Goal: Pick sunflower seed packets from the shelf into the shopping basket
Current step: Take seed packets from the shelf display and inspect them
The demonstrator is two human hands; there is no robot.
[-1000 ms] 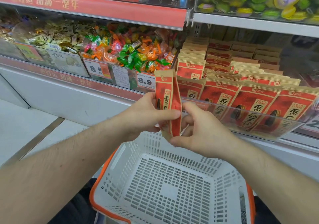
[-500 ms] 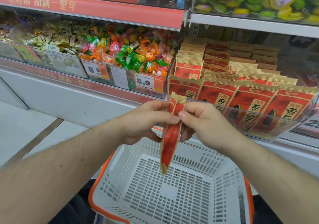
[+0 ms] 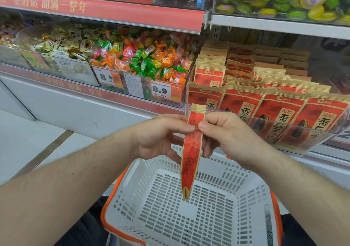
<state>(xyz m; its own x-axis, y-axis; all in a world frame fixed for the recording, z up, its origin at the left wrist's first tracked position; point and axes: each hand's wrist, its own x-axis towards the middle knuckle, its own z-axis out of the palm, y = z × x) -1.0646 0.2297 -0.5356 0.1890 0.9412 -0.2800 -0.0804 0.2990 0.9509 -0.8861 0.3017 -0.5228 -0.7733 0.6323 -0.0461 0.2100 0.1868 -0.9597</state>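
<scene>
Above the white shopping basket (image 3: 132, 185), the left hand (image 3: 159, 136) and then the right hand (image 3: 225, 132) pinch the upper part of a sunflower seed packet (image 3: 191, 156), which hangs edge-on over the basket's bare floor. Further right, more packets (image 3: 280, 117) stand on the shelf (image 3: 284, 26). The placing step seems in hand; next, probably, both hands lower and let go.

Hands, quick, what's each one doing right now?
Left hand: pinching the seed packet near its top.
Right hand: pinching the same packet, which hangs above the basket.
</scene>
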